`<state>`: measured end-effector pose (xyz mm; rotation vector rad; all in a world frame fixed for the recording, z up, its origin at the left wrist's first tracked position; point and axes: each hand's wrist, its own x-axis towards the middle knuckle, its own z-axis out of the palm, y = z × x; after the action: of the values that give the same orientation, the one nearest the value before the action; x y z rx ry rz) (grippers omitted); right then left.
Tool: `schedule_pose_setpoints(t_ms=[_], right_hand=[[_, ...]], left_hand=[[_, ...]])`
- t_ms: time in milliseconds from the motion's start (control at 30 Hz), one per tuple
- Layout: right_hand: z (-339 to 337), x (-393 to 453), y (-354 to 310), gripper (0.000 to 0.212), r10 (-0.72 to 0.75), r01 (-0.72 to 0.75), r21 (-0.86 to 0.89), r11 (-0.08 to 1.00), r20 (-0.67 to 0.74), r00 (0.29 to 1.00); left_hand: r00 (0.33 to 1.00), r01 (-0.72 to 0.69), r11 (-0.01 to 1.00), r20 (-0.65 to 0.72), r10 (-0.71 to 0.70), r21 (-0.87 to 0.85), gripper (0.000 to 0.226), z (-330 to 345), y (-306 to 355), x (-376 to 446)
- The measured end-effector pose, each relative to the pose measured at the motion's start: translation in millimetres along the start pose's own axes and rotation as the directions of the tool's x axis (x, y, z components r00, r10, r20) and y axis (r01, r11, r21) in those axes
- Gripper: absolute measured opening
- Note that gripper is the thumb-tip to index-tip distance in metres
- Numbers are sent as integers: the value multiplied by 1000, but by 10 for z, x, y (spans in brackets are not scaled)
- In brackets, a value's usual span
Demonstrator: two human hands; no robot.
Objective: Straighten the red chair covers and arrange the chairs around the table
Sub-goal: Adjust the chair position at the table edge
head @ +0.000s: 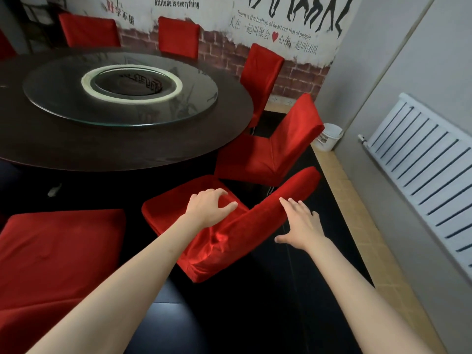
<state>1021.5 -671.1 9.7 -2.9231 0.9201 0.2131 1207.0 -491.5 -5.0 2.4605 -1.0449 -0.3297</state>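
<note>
A red-covered chair [224, 241] stands just below me, its seat toward the round dark table [122, 146]. My left hand [210, 204] reaches over the backrest, its curled fingers resting on the cover at the back of the seat. My right hand [300, 223] hovers with spread fingers at the outer side of the backrest's top edge, and I cannot tell whether it touches the cover. The cover is wrinkled near the backrest's lower end. Another red chair [270, 152] stands beyond it, angled away from the table.
More red chairs [258, 80] ring the table's far side, and one red seat [56, 254] lies at my left. A glass turntable [120, 90] sits on the table. A white radiator [424, 159] lines the right wall, with a white bucket [329, 136] in the corner.
</note>
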Motion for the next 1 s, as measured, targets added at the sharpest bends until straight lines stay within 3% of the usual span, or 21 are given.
schedule_pose_setpoints(t_ms=[100,267,667,1000], right_hand=[[-5,181,197,118,-52,52,8,999,30,998],[-82,551,612,118,-166,167,-35,985,53,985],[-194,1249,1177,116,-444,450,-66,891,93,891],[-153,1344,1251,115,-502,509,-67,858,103,859]], left_hand=[[997,57,995,61,-52,-86,59,68,120,109],[987,156,976,48,-150,-150,59,240,392,201],[886,420,890,-132,-444,-176,50,521,989,27],[881,430,900,-189,-435,-66,64,780,1168,-86]])
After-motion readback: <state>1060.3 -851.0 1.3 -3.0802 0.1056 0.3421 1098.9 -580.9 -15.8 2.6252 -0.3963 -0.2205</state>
